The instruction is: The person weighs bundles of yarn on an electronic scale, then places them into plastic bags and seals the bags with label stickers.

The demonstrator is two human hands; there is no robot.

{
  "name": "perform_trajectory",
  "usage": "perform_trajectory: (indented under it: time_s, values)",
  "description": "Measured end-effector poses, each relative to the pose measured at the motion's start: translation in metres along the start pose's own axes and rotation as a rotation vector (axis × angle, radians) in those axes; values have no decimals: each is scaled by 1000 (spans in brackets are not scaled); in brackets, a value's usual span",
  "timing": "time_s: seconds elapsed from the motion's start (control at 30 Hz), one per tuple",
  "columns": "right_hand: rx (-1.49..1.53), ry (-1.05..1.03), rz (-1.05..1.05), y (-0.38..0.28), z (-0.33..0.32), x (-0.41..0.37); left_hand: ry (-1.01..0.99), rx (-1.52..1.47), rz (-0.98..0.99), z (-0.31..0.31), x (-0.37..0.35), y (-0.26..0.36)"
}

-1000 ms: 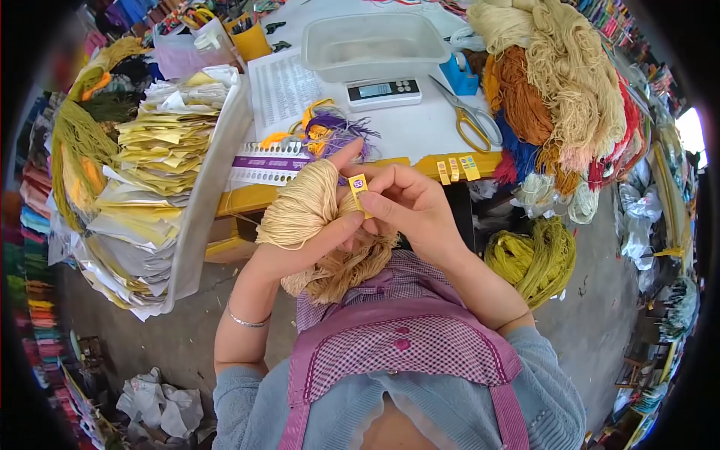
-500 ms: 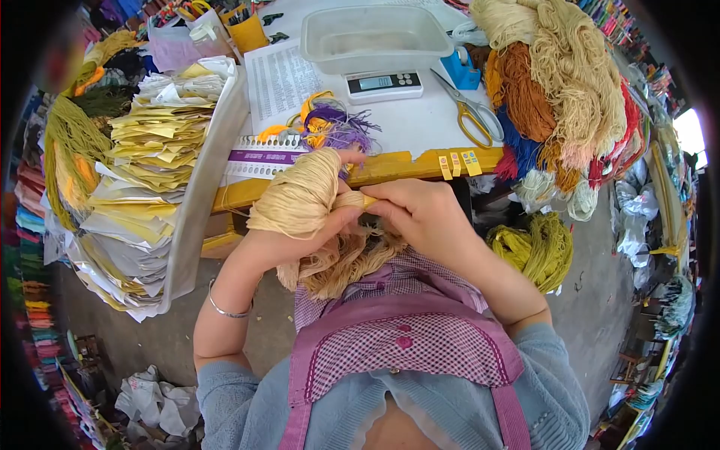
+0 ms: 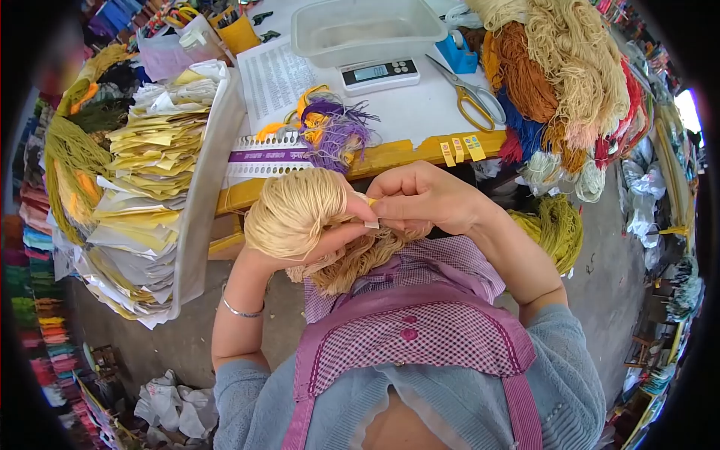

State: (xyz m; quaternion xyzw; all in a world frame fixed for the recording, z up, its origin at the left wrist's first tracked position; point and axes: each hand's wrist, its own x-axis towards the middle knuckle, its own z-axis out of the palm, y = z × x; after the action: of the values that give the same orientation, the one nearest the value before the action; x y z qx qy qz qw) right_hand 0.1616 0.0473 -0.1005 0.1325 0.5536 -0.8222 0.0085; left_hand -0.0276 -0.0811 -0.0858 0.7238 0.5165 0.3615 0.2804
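A looped skein of cream yarn (image 3: 295,214) is bunched in my left hand (image 3: 339,241), whose thumb and fingers close around its narrow end. My right hand (image 3: 427,199) meets it at the fingertips, pinching a small yellow-and-white paper label (image 3: 372,223) that lies at the tip of the skein. Part of the label is hidden by the fingers. Under both hands, more wavy tan yarn (image 3: 356,262) hangs over the checked apron on my lap.
On the table are purple-and-orange thread (image 3: 330,135), a punched card (image 3: 266,156), scissors (image 3: 471,97), a digital scale (image 3: 380,75) and a plastic tub (image 3: 367,34). Small stickers (image 3: 461,149) line the wooden edge. Packed paper envelopes (image 3: 161,150) stand left; yarn hanks (image 3: 574,75) hang right.
My right fingers have shifted from wrapping the skein's end to pinching the label, whose white part now shows. The skein's rounded end has turned more towards the camera, and the view has shifted slightly.
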Motion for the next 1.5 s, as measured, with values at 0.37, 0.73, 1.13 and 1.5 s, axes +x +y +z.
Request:
perform_trajectory:
  time_s: [0.37, 0.73, 1.13, 1.5]
  values:
    - [-100, 61, -16, 14, 3, 3, 166, -82, -262, 28, -11, -5]
    - [-845, 660, -663, 51, 18, 17, 582, 238, -260, 58, 1, -24]
    - [-808, 1290, -336, -36, -233, 26, 730, -762, -388, 50, -26, -41]
    - [-477, 1244, -19, -52, -286, 49, 748, -800, -413, 42, -38, -48]
